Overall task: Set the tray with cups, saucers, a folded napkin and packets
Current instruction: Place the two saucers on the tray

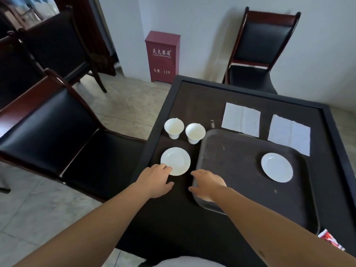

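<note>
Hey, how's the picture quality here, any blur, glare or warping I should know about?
Head view: wide-angle warping bows the table edges and chairs; soft overall, slight blur on the left hand; dim light, window glare on the black chair seat; white saucers and cups read clearly.

- A meeting or dining room in an institutional building, not a home.
- Matching dark-wood chairs with black padded seats: 1 [258, 49] against the white wall, others [57, 122] in rows at left.
- A red fire-extinguisher cabinet [162, 55], marked with Chinese characters and "119", stands on the pale tiled floor [125, 105].
- A square black worktop [173, 218] with a raised rim carries tea service.
</note>
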The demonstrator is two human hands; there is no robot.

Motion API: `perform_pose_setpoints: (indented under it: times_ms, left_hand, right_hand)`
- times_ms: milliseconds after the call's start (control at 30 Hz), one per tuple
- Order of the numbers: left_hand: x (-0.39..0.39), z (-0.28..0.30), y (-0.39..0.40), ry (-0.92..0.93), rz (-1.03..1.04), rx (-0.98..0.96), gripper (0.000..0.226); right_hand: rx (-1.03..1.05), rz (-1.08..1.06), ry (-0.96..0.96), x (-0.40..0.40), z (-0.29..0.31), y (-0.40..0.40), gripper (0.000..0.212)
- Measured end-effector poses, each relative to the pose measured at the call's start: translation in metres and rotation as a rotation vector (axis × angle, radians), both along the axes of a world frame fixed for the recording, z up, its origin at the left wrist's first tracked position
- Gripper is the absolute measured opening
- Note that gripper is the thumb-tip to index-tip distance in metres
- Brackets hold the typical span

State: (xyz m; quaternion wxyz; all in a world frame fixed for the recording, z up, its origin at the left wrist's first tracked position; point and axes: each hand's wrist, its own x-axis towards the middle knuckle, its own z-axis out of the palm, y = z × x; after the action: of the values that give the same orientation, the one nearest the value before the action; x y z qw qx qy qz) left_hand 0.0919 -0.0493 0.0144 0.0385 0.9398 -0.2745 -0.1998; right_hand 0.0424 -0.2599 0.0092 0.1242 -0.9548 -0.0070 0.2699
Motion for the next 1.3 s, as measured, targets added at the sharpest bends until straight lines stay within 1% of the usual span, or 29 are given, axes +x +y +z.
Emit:
perform_pose_setpoints:
  times_ms: [133,333,467,533,700,867,967,1100,1300]
  left_hand:
    - [0.025,-0.012,0.016,0.052,0.02,-0.003,0.048]
    - [0.064,-0.033,0.02,0.09,-0.061,-0.013,0.046]
    - [0.084,-0.048,0.017,0.126,-0.108,-0.012,0.052]
    - [0.091,-0.056,0.016,0.131,-0.129,-0.019,0.056]
    - [0.107,-0.074,0.013,0.126,-0.23,-0.041,0.067]
    - [0.118,-0.086,0.012,0.12,-0.299,-0.043,0.072]
    - [0.119,-0.091,0.013,0.099,-0.33,-0.05,0.081]
    - [0.115,-0.095,0.013,0.057,-0.33,-0.067,0.09]
    - [0.112,-0.09,0.012,0.078,-0.297,-0.109,0.086]
  right_hand:
    - [-0.024,0.005,0.001,0.022,-0.004,0.023,0.048]
    - [-0.035,-0.063,-0.028,0.052,-0.018,0.035,0.05]
    - [-0.022,-0.08,-0.093,0.072,-0.034,0.038,0.054]
    - [-0.032,-0.077,-0.11,0.078,-0.043,0.038,0.06]
    - [-0.104,-0.084,-0.064,0.087,-0.064,0.04,0.087]
    - [-0.106,-0.088,-0.076,0.087,-0.078,0.039,0.096]
    - [-0.102,-0.072,-0.083,0.085,-0.081,0.035,0.1]
    - [-0.108,-0.049,-0.093,0.077,-0.085,0.035,0.099]
    - [-0.032,-0.1,-0.08,0.077,-0.084,0.035,0.096]
